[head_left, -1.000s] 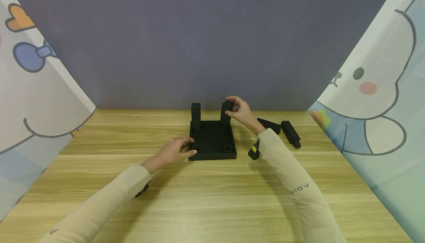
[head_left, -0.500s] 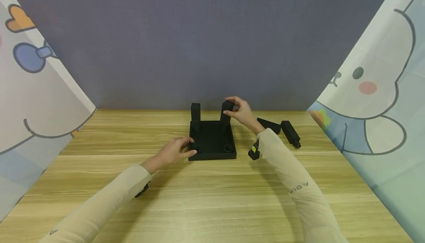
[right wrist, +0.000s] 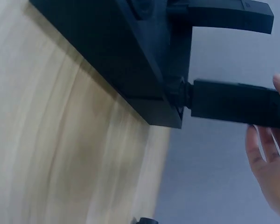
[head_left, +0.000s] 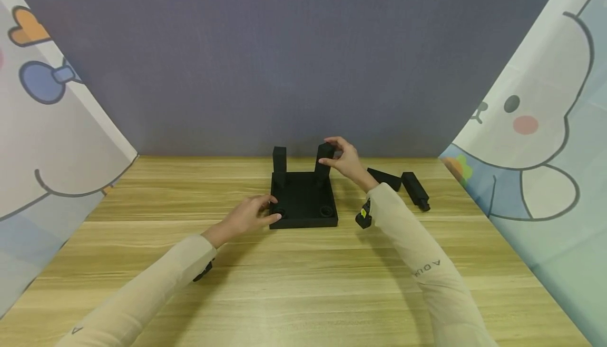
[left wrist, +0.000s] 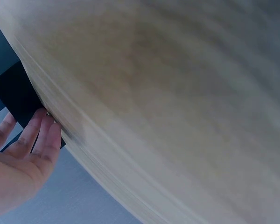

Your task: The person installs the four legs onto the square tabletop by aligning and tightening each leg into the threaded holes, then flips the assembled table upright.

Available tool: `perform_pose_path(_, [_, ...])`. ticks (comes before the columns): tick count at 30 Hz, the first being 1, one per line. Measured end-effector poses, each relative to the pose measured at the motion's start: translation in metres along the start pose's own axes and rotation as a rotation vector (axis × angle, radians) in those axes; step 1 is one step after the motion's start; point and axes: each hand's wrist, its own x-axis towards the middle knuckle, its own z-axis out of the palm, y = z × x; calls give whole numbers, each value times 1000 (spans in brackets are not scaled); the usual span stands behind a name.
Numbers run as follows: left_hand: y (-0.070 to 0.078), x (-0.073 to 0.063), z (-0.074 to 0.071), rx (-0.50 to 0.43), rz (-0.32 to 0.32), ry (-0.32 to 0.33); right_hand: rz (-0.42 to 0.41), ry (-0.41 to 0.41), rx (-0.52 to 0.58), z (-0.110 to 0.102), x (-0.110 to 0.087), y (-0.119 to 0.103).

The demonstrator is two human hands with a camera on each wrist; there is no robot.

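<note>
My right hand (head_left: 345, 161) pinches the upper part of a black square leg (head_left: 323, 164) between thumb and fingers. The leg stands upright at the back right corner of a black square base (head_left: 303, 222). In the right wrist view, a narrow neck (right wrist: 189, 95) shows between the leg and its round corner socket. My left hand (head_left: 245, 215) grips the base at its front left corner, thumb at the front and fingers at the left wall. In the left wrist view, those fingertips lie against the dark wall (left wrist: 19, 93). A second black leg (head_left: 280, 164) stands at the back left corner.
Two loose black legs lie on the wooden table right of the base: one leg (head_left: 385, 179) partly behind my right wrist, another leg (head_left: 415, 190) with its narrow end toward me. A round socket (head_left: 326, 211) shows at the front right corner. A grey panel (head_left: 303, 62) rises behind.
My right thumb has shifted slightly left across the leg's face, and the leg's top has moved a touch to the right. The left hand and base stay where they were.
</note>
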Motion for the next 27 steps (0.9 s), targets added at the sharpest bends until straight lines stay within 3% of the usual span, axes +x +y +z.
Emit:
perform_pose_path(6, [0,0,0,-2,-4,-3,-24,-109,34,-10,-2,-8])
perform_pose_path(11, [0,0,-1,0,-9,-5,-41,-132,55,-12,8,15])
perform_pose_path(15, [0,0,-1,-4,-9,-4,-53,-107,27,-8,12,24])
perform_pose_path(27, [0,-1,0,-3,-11,-4,-27,66,0,7,10,27])
